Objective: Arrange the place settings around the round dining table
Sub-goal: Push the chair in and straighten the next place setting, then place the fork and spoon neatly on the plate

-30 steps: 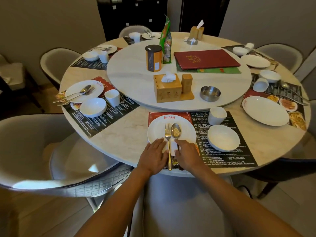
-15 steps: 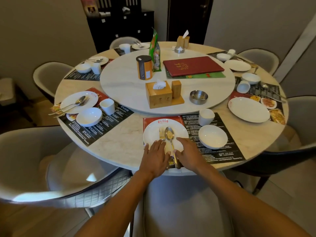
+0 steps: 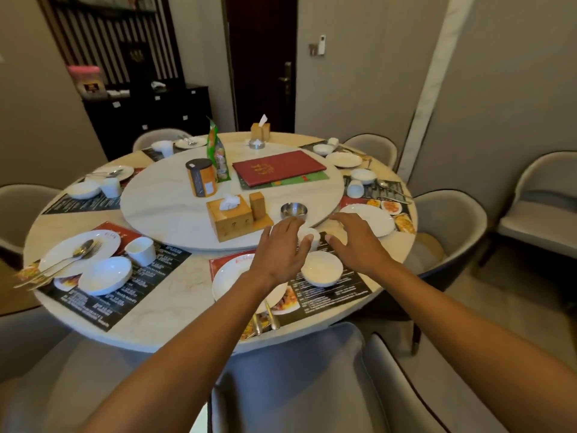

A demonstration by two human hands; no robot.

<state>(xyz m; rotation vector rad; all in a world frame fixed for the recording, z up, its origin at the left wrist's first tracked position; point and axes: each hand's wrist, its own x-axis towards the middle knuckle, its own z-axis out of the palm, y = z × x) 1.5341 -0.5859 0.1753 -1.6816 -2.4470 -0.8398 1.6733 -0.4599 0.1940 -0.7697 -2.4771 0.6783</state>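
Observation:
In front of me a black placemat (image 3: 338, 293) carries a white plate (image 3: 229, 281), a white bowl (image 3: 323, 269) and a small white cup (image 3: 309, 236) behind the bowl. A fork and spoon lie on the plate; only their handles (image 3: 266, 317) show beneath my left forearm. My left hand (image 3: 281, 250) reaches over the plate, and its fingertips touch the cup's left side. My right hand (image 3: 356, 242) hovers with spread fingers at the cup's right side, the thumb close to it. Neither hand holds anything.
The marble turntable (image 3: 168, 201) carries a wooden tissue box (image 3: 231, 217), a steel ashtray (image 3: 293, 210), a red menu (image 3: 278, 167), an orange can (image 3: 201, 178) and a snack bag (image 3: 217, 151). More place settings ring the table (image 3: 184, 295). Grey chairs (image 3: 296, 379) stand around it.
Both hands left the fork and spoon on the plate and moved forward and right to the cup. My view has lifted and shows more of the room.

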